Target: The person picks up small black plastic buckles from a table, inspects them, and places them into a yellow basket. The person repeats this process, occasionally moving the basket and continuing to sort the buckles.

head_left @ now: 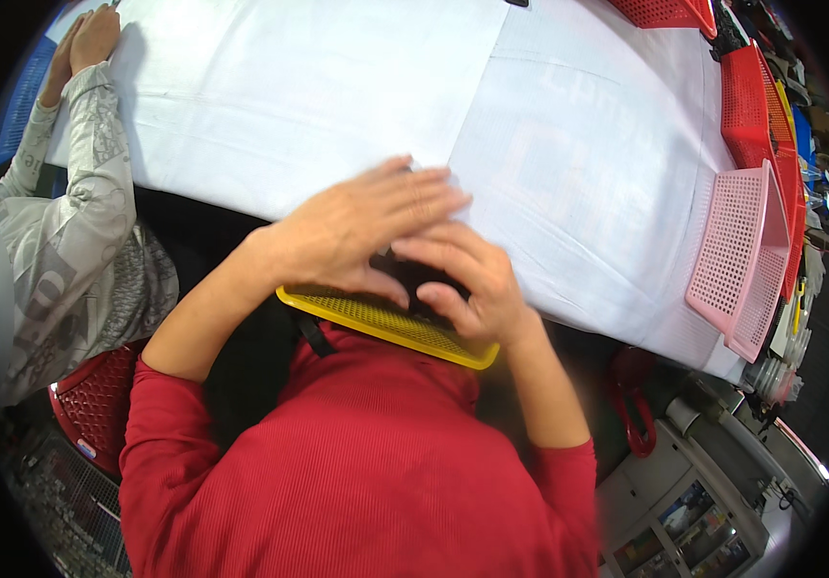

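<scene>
A yellow mesh basket [376,318] rests at my lap, against the table's near edge. My left hand [361,226] reaches over it, palm down, fingers stretched out and a little smeared by motion, thumb apart. Beside it, partly under its fingers, my right hand [467,275] has bent fingers, with a gap between thumb and forefinger. Something dark [419,279] shows between the hands, above the basket; its kind is too dim to make out. Both palms are hidden, and I see nothing plainly held.
A white-covered table [289,96] spreads ahead. On its right side stand a pink basket [727,241] and red baskets [747,106]. At the left sits another person in a grey patterned sleeve [96,164], hands together near a blue basket [24,106]. A red chair [96,405] is at lower left.
</scene>
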The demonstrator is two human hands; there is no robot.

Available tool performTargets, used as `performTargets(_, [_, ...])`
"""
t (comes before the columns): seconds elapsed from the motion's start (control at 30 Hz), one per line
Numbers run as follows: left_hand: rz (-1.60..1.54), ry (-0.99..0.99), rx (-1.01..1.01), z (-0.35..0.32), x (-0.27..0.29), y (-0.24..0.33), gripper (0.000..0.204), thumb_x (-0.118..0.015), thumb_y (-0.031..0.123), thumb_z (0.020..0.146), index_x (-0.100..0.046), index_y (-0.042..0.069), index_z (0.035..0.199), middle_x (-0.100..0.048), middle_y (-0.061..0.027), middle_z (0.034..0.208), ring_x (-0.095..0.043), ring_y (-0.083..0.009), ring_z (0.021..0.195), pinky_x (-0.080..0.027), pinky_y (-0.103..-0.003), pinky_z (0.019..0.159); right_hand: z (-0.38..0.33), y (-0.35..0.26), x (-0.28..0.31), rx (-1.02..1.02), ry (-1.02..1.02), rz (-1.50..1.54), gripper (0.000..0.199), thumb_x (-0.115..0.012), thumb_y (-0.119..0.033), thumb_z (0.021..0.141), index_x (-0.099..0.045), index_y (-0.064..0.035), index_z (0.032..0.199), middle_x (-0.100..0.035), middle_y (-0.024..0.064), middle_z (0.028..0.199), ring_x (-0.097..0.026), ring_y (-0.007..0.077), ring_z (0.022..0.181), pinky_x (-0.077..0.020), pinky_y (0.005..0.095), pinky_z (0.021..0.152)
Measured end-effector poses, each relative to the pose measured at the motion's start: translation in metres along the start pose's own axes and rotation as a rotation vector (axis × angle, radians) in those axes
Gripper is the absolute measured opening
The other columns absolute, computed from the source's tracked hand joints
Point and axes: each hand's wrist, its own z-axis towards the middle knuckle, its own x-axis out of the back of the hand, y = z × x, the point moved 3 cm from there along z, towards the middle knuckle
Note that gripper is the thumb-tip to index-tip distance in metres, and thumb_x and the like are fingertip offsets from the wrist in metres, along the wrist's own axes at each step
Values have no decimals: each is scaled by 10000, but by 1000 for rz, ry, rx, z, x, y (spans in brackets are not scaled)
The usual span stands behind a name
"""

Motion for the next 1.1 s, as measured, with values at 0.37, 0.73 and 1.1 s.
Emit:
performTargets(0.37, [-304, 280, -15, 46, 40, -31, 360, -711, 139, 842, -648, 103, 1194, -647, -108, 1174, -607, -298, 1101, -501, -371, 944, -41, -5, 30, -142, 442, -213, 144, -606, -92, 900, -708, 9, 901, -700, 118, 817, -646, 257, 683, -509, 320, 620])
performTargets(0.73, [248, 291, 97, 200, 86, -177, 360, -644, 311, 894, -667, 138, 1208, -549, -114, 1345, -437, -308, 1316, -347, -405, 1107, -43, 13, 32, -245, 560, -152, 89, -615, -8, 868, -702, 10, 872, -679, 102, 767, -638, 223, 672, -508, 296, 613])
performTargets(1.1, [-450, 217, 34, 140, 6, -54, 500, -521, -31, 925, -489, 120, 1401, -526, -135, 1403, -523, -303, 1262, -430, -361, 1074, -41, 8, 36, -238, 620, -179, 93, -640, 11, 845, -704, -10, 909, -666, 96, 812, -597, 208, 657, -477, 285, 576])
